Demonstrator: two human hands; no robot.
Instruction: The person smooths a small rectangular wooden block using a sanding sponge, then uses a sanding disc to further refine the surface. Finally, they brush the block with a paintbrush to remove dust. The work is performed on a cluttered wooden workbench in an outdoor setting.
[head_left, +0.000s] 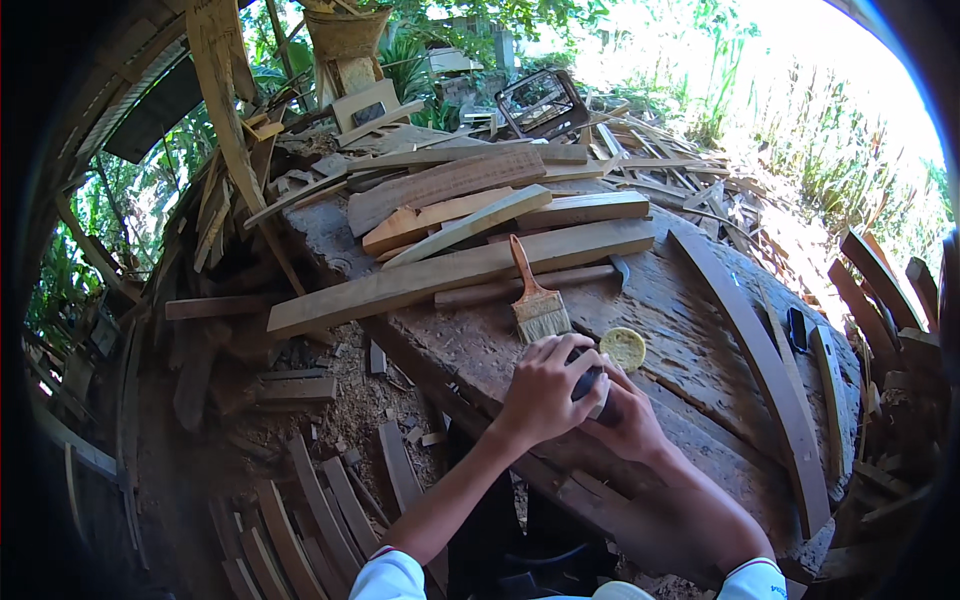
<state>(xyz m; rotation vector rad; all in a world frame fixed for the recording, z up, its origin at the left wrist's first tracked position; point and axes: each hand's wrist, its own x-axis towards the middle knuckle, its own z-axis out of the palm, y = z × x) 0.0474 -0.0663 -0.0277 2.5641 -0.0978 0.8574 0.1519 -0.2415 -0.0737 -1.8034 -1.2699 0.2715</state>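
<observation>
Pinches a dark object (pixel 588 380) in the grip of left hand (pixel 545 388) and right hand (pixel 632 425). Holds it near a yellowish disc (pixel 625 348).

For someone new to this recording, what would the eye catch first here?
Likely the person's bare left hand and right hand, both around a small dark object over a weathered wooden workbench. Just beyond is a wide, pale-bristled paintbrush with an orange-brown handle, a round yellowish disc to its right. A long, light-brown wooden beam passes behind the brush's handle.
</observation>
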